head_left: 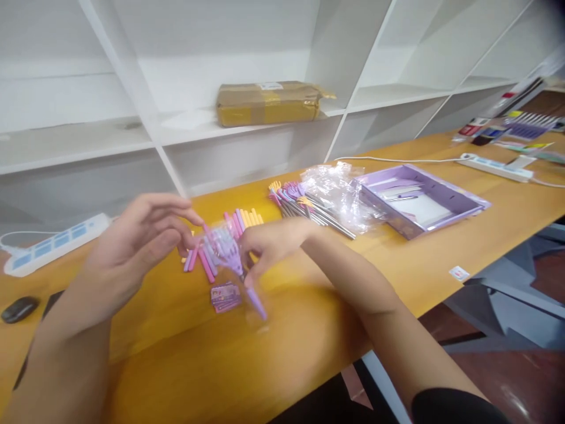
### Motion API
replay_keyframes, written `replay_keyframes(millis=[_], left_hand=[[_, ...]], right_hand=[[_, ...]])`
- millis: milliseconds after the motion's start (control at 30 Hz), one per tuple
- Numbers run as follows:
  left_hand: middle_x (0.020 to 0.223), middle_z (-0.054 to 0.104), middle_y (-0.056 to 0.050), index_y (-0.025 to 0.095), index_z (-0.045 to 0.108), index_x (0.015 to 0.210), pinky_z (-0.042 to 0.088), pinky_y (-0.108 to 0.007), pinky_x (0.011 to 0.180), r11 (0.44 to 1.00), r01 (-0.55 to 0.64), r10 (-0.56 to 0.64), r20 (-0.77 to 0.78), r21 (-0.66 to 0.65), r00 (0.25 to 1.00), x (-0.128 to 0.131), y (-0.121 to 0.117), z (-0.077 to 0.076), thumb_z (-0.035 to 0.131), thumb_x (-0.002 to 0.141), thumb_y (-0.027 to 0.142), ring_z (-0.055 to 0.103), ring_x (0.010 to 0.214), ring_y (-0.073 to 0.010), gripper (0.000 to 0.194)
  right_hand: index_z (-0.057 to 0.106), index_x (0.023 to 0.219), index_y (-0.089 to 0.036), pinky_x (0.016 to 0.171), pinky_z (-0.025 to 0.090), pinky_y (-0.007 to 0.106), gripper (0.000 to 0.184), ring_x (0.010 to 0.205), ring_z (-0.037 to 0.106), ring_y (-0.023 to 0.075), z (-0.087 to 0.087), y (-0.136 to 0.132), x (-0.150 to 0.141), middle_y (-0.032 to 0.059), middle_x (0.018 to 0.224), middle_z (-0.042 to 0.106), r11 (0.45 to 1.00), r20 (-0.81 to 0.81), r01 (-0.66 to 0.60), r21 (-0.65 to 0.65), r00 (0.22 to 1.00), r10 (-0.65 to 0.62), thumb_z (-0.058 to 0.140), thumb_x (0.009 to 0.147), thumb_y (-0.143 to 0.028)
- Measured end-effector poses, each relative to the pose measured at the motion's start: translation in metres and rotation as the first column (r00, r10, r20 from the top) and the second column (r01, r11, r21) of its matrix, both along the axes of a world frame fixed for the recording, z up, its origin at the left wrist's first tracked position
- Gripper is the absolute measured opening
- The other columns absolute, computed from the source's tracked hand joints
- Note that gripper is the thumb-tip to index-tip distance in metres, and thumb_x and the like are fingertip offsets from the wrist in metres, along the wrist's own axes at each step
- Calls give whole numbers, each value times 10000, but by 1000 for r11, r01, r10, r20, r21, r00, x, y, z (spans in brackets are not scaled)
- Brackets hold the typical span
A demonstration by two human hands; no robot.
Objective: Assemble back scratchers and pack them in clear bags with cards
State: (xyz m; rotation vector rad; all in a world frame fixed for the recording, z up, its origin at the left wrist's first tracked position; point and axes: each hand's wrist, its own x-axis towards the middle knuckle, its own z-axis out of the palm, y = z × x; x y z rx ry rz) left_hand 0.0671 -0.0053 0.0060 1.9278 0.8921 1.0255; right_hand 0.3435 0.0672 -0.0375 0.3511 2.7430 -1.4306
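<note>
A purple back scratcher (256,304) with a claw-shaped head and a purple handle lies slanted in a clear plastic bag (215,242) above the table. My right hand (276,244) is closed around its middle, with the fingertips partly hidden. To the left, my left hand (145,247) has its fingers loosely bent and apart, the tips close to the bag's upper edge; blur hides whether they touch it. Behind and below the bag lie pink, purple and yellow tubes (206,263). A small stack of printed purple cards (225,297) is on the table just below.
Metal-rod back scratchers (315,212) are piled beside loose clear bags (339,191). A shallow purple box (441,221) stands to the right. Power strips (57,244) lie at both ends, a black mouse (20,309) at left. A taped carton (269,105) sits on the white shelf.
</note>
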Motion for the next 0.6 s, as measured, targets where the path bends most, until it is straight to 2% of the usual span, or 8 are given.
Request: replay_keyframes(millis=[100, 200, 267, 333, 400, 433, 500, 600], left_hand=[[1190, 720, -86, 290, 626, 1390, 592, -320, 758, 996, 55, -55, -9, -64, 998, -1, 12, -11, 594, 1083, 405, 704, 898, -208, 329], [1230, 723, -97, 294, 607, 1387, 601, -339, 771, 990, 99, -107, -72, -103, 992, 0, 22, -19, 595, 1076, 438, 714, 926, -236, 343], [1224, 730, -94, 307, 591, 1401, 604, -341, 776, 985, 121, -137, -128, -125, 982, 0, 24, -21, 603, 1068, 453, 715, 940, -247, 364], [1197, 737, -82, 326, 577, 1416, 605, -339, 776, 979, 140, -164, -170, -145, 972, 0, 23, -21, 605, 1065, 463, 716, 924, -243, 378], [1190, 742, -74, 337, 570, 1425, 608, -341, 787, 975, 151, -183, -194, -165, 964, 1, 22, -20, 592, 1070, 470, 722, 916, -238, 380], [1191, 744, -75, 337, 570, 1427, 609, -343, 792, 972, 156, -190, -201, -174, 961, 1, 22, -20, 580, 1075, 474, 727, 918, -239, 378], [1183, 747, -82, 328, 579, 1423, 610, -343, 795, 966, 174, -214, -215, -190, 953, 2, 22, -21, 557, 1085, 479, 732, 916, -239, 371], [1170, 743, -82, 327, 593, 1411, 614, -333, 798, 958, 207, -252, -239, -199, 938, 3, 25, -25, 541, 1094, 473, 728, 912, -232, 353]], right_hand=[[770, 958, -135, 667, 429, 240, 377, 751, 598, 116, 28, 8, 55, 28, 869, 730, 947, -69, 259, 191, 966, -250, 794, 937, -510], [764, 1038, -146, 679, 460, 248, 335, 773, 599, 124, 55, 6, 112, 36, 903, 722, 782, -140, 575, 241, 818, -558, 789, 952, -469], [761, 1046, -135, 670, 482, 239, 256, 738, 595, 113, 66, 0, 145, 41, 851, 713, 538, -214, 816, 214, 576, -789, 797, 958, -373], [751, 1004, -106, 647, 503, 233, 168, 687, 605, 102, 69, -7, 175, 62, 790, 704, 180, -294, 973, 145, 216, -931, 789, 964, -264], [726, 952, -88, 639, 545, 242, 111, 674, 661, 114, 65, -14, 202, 96, 788, 711, -126, -372, 992, 5, -116, -921, 768, 966, -189], [713, 939, -89, 653, 576, 251, 90, 680, 693, 124, 61, -17, 215, 111, 814, 722, -217, -404, 973, -84, -232, -885, 752, 967, -165], [694, 917, -104, 721, 637, 272, 50, 699, 735, 132, 52, -21, 239, 119, 880, 742, -303, -476, 925, -231, -379, -794, 720, 957, -119], [675, 844, -132, 852, 668, 335, 107, 719, 752, 145, 37, -28, 274, 110, 906, 751, -372, -597, 871, -322, -491, -634, 715, 900, -50]])
